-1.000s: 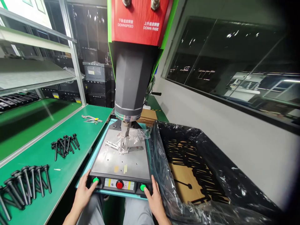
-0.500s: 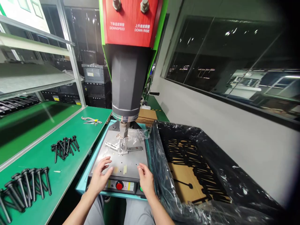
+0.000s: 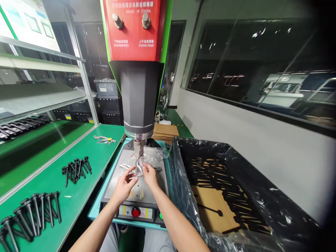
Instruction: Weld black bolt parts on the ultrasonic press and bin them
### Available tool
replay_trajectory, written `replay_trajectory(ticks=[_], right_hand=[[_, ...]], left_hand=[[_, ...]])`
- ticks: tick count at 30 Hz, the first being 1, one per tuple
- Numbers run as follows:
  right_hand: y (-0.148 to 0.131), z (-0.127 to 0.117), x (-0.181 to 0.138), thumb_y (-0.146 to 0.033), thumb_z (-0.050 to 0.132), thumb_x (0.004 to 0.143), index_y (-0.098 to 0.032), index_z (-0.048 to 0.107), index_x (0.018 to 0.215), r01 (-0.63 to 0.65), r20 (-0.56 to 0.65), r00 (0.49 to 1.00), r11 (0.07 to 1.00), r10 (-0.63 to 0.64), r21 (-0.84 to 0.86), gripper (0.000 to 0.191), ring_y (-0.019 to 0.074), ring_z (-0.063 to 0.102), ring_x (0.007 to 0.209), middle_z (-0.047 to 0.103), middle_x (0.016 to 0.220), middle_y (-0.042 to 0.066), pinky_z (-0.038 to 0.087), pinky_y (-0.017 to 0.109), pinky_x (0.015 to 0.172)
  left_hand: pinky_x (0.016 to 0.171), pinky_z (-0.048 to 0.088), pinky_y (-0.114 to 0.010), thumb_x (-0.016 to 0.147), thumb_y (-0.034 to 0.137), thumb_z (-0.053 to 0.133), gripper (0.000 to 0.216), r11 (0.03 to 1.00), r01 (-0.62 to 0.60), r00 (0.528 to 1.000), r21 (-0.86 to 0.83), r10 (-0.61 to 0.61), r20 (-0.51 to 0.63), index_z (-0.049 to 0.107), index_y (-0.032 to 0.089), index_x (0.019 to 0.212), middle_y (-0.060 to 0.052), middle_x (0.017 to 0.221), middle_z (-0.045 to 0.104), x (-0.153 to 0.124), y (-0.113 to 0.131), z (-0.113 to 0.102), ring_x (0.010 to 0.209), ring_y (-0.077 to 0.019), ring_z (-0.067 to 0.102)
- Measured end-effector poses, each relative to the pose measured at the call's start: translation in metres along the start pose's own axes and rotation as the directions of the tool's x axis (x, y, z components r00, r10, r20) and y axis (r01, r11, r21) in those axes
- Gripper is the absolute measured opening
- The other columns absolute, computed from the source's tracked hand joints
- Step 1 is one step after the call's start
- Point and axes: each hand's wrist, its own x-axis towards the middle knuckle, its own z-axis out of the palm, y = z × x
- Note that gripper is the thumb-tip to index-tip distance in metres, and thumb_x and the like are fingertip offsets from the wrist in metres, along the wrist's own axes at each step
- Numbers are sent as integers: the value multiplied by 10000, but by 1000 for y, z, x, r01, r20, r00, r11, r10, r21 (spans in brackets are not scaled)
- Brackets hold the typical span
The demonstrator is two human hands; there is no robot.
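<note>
A press machine with a red panel and a dark grey horn (image 3: 138, 101) stands over a metal work plate (image 3: 123, 171). A clear plastic-wrapped part (image 3: 139, 164) sits under the horn tip. My left hand (image 3: 123, 187) and my right hand (image 3: 150, 175) are both over the plate, fingertips pinched at that wrapped part. Below my wrists a red button (image 3: 135, 212) sits on the machine's front panel, and a green button (image 3: 160, 216) peeks out beside my right forearm.
Black screws lie in a small pile (image 3: 76, 167) and a row (image 3: 34, 210) on the green bench at left. A black bag-lined bin (image 3: 236, 196) with dark parts on cardboard stands at right. Metal shelves rise at far left.
Both hands left the green buttons on the front panel, crossed the plate and closed on the wrapped part under the horn. The horn tip has risen slightly.
</note>
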Motion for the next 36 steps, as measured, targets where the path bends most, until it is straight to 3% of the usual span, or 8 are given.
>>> replay_trajectory(ticks=[4, 7, 11, 19, 23, 28, 32, 36], right_hand=[[-8, 1, 8, -426, 560, 848, -182, 656, 1231, 123, -104, 986, 989, -131, -81, 463, 225, 613, 820, 636, 1076, 98, 507, 387, 881], [-18, 3, 18, -385, 580, 847, -174, 616, 1299, 235, -99, 963, 960, -252, -155, 500, 261, 605, 974, 601, 1160, 128, 486, 411, 942], [-34, 8, 40, -303, 661, 805, -198, 682, 1194, 310, 24, 950, 928, -312, -207, 403, 289, 536, 1188, 589, 1236, 121, 388, 417, 1077], [-62, 13, 64, -235, 690, 765, -180, 715, 927, 322, 134, 945, 918, -297, -234, 173, 269, 576, 1067, 636, 1098, 106, 429, 398, 987], [-68, 1, 38, -262, 693, 752, -200, 681, 914, 324, 121, 945, 917, -303, -231, 173, 255, 578, 1023, 660, 1028, 65, 434, 381, 943], [-60, -24, -31, -334, 698, 755, -210, 643, 872, 211, 133, 972, 965, -192, -154, 180, 229, 614, 802, 677, 827, 16, 459, 343, 764], [-63, -36, -74, -325, 742, 747, -218, 661, 883, 223, 119, 971, 967, -209, -123, 191, 224, 612, 811, 691, 835, 14, 441, 343, 776], [-73, -28, -92, -289, 788, 700, -213, 659, 851, 162, 137, 977, 986, -165, 32, 212, 206, 590, 768, 671, 794, 4, 445, 326, 751]], left_hand=[[967, 516, -436, 717, 471, 759, 662, 1000, -7, 1000, -9, 7, -21, 591, 179, 1287, -171, 1399, 557, 0, 4, 0, 1135, -281, 624], [956, 519, -437, 711, 472, 761, 655, 1000, -14, 999, 3, 14, -39, 603, 176, 1274, -169, 1377, 577, 2, 6, 0, 1123, -282, 628], [940, 520, -424, 716, 481, 752, 653, 999, -25, 998, 36, 27, -49, 603, 166, 1268, -168, 1358, 589, 6, 8, -2, 1102, -270, 630], [955, 494, -394, 740, 495, 743, 668, 999, -18, 996, 36, 21, -83, 595, 146, 1289, -132, 1097, 710, 14, 6, -8, 1052, -254, 654], [948, 500, -382, 755, 498, 731, 654, 999, -29, 994, 24, 31, -103, 591, 147, 1289, -129, 1111, 707, 16, -2, -9, 1038, -241, 659], [963, 506, -393, 737, 509, 737, 671, 999, -2, 996, 43, 6, -89, 607, 153, 1291, -142, 1238, 672, 9, -19, -16, 1067, -249, 656], [1022, 474, -448, 770, 509, 696, 622, 988, 74, 996, 137, -67, -56, 630, 176, 1291, -128, 1250, 682, -14, -33, -25, 1077, -271, 658], [1050, 457, -439, 787, 487, 679, 496, 979, 88, 995, 184, -96, 37, 698, 189, 1184, -116, 1232, 693, -50, -37, -27, 1158, -284, 624]])
